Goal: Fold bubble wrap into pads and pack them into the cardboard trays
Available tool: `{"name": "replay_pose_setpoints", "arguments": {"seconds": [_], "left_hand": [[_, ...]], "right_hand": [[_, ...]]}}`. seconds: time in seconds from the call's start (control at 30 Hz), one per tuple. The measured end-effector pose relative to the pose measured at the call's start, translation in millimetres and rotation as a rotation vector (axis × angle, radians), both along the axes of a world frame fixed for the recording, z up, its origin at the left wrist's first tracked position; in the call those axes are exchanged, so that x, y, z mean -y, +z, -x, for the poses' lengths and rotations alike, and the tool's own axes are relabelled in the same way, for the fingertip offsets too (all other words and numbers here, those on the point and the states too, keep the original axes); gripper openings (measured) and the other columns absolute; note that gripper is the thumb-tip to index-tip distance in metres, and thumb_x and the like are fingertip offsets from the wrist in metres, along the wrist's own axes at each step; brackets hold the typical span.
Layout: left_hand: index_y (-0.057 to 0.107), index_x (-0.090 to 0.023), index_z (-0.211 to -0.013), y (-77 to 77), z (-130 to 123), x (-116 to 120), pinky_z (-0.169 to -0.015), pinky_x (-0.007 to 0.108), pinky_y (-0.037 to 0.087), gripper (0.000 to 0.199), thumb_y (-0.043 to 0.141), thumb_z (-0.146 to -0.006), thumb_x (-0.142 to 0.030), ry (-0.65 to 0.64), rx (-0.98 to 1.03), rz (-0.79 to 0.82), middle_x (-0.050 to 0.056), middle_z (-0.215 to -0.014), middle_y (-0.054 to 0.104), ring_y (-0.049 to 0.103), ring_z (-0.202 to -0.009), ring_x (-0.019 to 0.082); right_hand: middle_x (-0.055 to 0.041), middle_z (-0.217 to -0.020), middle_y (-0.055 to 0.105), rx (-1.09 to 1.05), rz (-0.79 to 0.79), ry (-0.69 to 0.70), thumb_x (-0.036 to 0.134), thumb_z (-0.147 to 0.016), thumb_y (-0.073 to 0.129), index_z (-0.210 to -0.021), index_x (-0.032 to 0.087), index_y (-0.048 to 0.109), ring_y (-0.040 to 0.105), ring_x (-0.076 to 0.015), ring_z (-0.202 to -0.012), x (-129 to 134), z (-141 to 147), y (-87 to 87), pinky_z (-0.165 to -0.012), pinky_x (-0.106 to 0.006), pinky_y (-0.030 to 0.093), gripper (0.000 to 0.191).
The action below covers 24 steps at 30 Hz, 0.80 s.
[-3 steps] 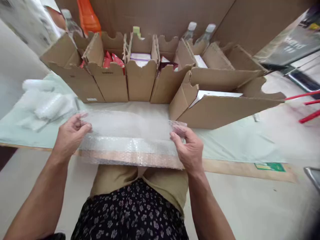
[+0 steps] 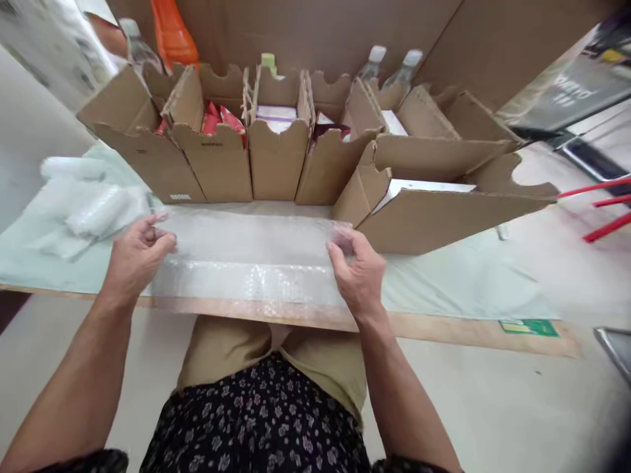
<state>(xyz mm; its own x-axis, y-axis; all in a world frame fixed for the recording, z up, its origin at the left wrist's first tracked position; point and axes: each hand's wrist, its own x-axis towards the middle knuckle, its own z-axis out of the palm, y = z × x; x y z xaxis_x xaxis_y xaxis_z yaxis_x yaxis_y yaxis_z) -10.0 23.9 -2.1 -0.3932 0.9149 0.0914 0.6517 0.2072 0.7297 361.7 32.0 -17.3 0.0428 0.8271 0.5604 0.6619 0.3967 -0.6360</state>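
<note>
Cardboard boxes (image 2: 276, 164) crowd table (image 2: 444, 286) beyond bubble wrap (image 2: 251, 246); left grip (image 2: 166, 230), right grip (image 2: 338, 238) pinch opposite ends.

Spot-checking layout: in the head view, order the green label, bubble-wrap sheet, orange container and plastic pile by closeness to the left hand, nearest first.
1. Bubble-wrap sheet: gripped at its left end by the left hand.
2. Plastic pile: just left of it.
3. Orange container: back, behind the boxes.
4. Green label: far right.

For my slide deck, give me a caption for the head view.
Both hands hold clear bubble wrap before open cardboard boxes.
</note>
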Motion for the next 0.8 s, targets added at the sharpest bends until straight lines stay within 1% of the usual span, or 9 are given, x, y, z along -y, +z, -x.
{"name": "replay_pose_setpoints", "arguments": {"seconds": [0.13,0.2,0.27,0.33,0.4,0.47,0.53,0.67,0.8], "left_hand": [[0.056,-0.008,-0.143,-3.2,8,-11,-0.088,0.038,0.056,0.073,0.062,-0.077,-0.037,0.046,-0.053,0.001,0.006,-0.093,0.073,0.066,-0.083,0.021],[0.050,-0.007,-0.148,-5.5,7,-4,-0.103,0.047,0.052,0.077,0.065,-0.080,-0.038,0.086,-0.231,-0.108,0.015,-0.119,0.072,0.066,-0.107,0.029],[0.048,-0.008,-0.149,-8.5,-4,7,-0.116,0.054,0.043,0.072,0.064,-0.086,-0.039,0.052,-0.454,-0.263,0.021,-0.139,0.063,0.057,-0.131,0.035],[0.052,-0.013,-0.145,-12.2,-25,19,-0.121,0.054,0.039,0.058,0.060,-0.093,-0.038,-0.122,-0.584,-0.353,0.020,-0.149,0.056,0.050,-0.142,0.036],[0.056,-0.020,-0.142,-16.8,-53,24,-0.123,0.052,0.038,0.046,0.056,-0.099,-0.037,-0.379,-0.619,-0.341,0.017,-0.158,0.049,0.045,-0.149,0.034],[0.054,-0.020,-0.146,-22.5,-78,23,-0.125,0.053,0.035,0.046,0.052,-0.103,-0.037,-0.577,-0.644,-0.279,0.017,-0.165,0.043,0.037,-0.156,0.034],[0.050,-0.017,-0.152,-28.8,-90,17,-0.127,0.055,0.031,0.053,0.050,-0.104,-0.039,-0.676,-0.671,-0.162,0.019,-0.168,0.039,0.033,-0.159,0.035],[0.046,-0.015,-0.158,-40.4,-69,9,-0.128,0.060,0.024,0.062,0.046,-0.105,-0.048,-0.652,-0.725,0.111,0.020,-0.171,0.034,0.029,-0.160,0.039],[0.042,-0.011,-0.160,-45.6,-30,20,-0.128,0.061,0.021,0.069,0.036,-0.105,-0.053,-0.492,-0.791,0.172,0.025,-0.172,0.028,0.026,-0.161,0.041]], "right_hand": [[-0.0152,-0.128,0.072,0.226,-0.127,-0.046,0.024,-0.098,0.058,-0.146,0.017,0.055,0.069,-0.0293,-0.116,-6,5,-3.0,-0.100,-0.050,0.058,0.049],[-0.0177,-0.143,0.064,0.290,-0.234,-0.072,0.022,-0.098,0.060,-0.153,0.019,0.048,0.061,-0.0317,-0.131,6,4,-1.0,-0.107,-0.053,0.054,0.057],[-0.0173,-0.146,0.061,0.323,-0.291,-0.069,0.019,-0.097,0.061,-0.153,0.021,0.048,0.058,-0.0317,-0.136,20,7,3.2,-0.111,-0.054,0.050,0.057],[-0.0164,-0.147,0.061,0.366,-0.272,-0.005,0.018,-0.098,0.061,-0.148,0.022,0.053,0.057,-0.0310,-0.137,27,17,7.0,-0.112,-0.052,0.049,0.051],[-0.0158,-0.152,0.057,0.438,-0.193,0.102,0.020,-0.099,0.059,-0.144,0.021,0.056,0.052,-0.0310,-0.143,25,34,6.9,-0.114,-0.051,0.048,0.045],[-0.0156,-0.160,0.050,0.541,-0.066,0.208,0.025,-0.101,0.059,-0.147,0.020,0.055,0.045,-0.0323,-0.150,15,54,1.5,-0.114,-0.051,0.047,0.046],[-0.0162,-0.164,0.046,0.648,0.102,0.292,0.032,-0.101,0.060,-0.152,0.019,0.052,0.041,-0.0344,-0.153,2,67,-7.6,-0.114,-0.051,0.047,0.053],[-0.0159,-0.166,0.043,0.753,0.336,0.311,0.043,-0.103,0.058,-0.155,0.018,0.052,0.038,-0.0358,-0.155,-12,59,-25.2,-0.122,-0.054,0.037,0.058],[-0.0146,-0.167,0.042,0.761,0.362,0.192,0.043,-0.106,0.051,-0.155,0.017,0.051,0.038,-0.0352,-0.155,-1,23,-34.3,-0.124,-0.054,0.034,0.056]]}}
